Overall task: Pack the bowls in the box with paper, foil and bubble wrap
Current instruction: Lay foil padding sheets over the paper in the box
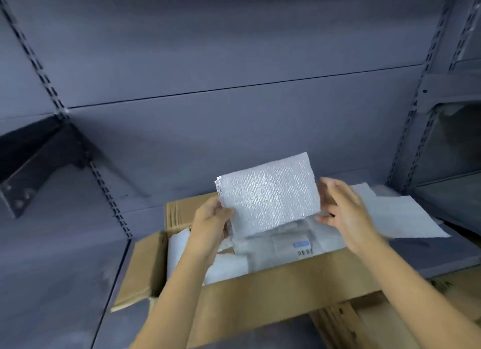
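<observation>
Silvery quilted foil sheet (268, 195) held upright above the open brown cardboard box (286, 283). Left hand (210, 218) pinches the sheet's lower left edge. Right hand (343, 213) has fingers spread and loose at its right edge. Probably light, floppy and crinkly, so best held by both side edges.

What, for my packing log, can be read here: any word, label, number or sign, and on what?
Print on the white label's blue strip, on the plastic-wrapped bundle in the brown cardboard box: too blurred to read.
Digits under the black barcode: unreadable.
No text on the silver embossed foil sheet.
</observation>
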Tool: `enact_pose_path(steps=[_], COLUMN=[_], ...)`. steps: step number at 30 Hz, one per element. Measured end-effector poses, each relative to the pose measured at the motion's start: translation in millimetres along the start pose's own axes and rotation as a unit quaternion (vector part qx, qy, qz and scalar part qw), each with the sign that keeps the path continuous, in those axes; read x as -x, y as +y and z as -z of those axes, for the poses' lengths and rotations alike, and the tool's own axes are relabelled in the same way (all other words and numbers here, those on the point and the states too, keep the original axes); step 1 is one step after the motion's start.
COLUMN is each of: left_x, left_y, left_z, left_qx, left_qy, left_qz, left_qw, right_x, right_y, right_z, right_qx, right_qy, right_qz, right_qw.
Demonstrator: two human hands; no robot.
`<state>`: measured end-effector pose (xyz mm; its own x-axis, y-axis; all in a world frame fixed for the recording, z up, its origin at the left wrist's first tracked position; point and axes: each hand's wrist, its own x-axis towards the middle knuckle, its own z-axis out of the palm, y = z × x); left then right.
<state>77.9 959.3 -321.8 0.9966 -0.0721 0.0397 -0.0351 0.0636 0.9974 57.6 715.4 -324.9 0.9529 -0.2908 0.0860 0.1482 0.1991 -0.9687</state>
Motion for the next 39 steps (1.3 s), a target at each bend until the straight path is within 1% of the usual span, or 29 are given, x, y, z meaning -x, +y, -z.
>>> enact_pose_path(steps=[3,5,8,10,12,16,21,25,28,31,34,36,37,39], left_x=[11,20,29,31,31,30,32,32,31,29,26,24,24,21], left_y=[-3,-4,-4,-4,-4,-6,-3,-2,-2,-7,-10,-12,-13,-17], left_z=[26,39,50,54,56,55,56,66,75,78,83,91,95,104], left_qx=[-0.029,-0.004,0.039,0.053,0.06,0.042,0.036,0.07,0.105,0.13,0.161,0.189,0.192,0.164], left_qy=[0.045,0.065,0.05,0.047,0.049,0.048,0.011,-0.005,-0.043,-0.073,-0.081,-0.084,-0.084,-0.075], left_qz=[-0.015,-0.007,0.02,0.031,0.032,0.027,0.03,0.035,0.051,0.053,0.039,0.033,0.028,0.017], left_qw=[0.998,0.998,0.998,0.997,0.996,0.998,0.999,0.997,0.992,0.987,0.983,0.978,0.977,0.983], right_x=[13,18,23,23,23,27,27,25,20,16,11,6,3,-3], right_y=[12,17,20,20,18,19,29,37,43,44,43,43,43,45], right_z=[-21,-31,-42,-44,-43,-42,-45,-44,-42,-41,-33,-19,-10,9], right_qx=[0.034,0.06,0.12,0.125,0.118,0.153,0.149,0.158,0.167,0.15,0.119,0.087,0.072,0.038], right_qy=[-0.048,-0.064,-0.092,-0.09,-0.086,-0.086,-0.075,-0.08,-0.068,-0.052,-0.04,-0.018,-0.004,0.022], right_qz=[0.019,0.016,0.021,0.024,0.023,0.031,0.017,0.006,-0.003,-0.006,0.005,0.013,0.013,0.015], right_qw=[0.998,0.996,0.988,0.988,0.989,0.984,0.986,0.984,0.984,0.987,0.992,0.996,0.997,0.999])
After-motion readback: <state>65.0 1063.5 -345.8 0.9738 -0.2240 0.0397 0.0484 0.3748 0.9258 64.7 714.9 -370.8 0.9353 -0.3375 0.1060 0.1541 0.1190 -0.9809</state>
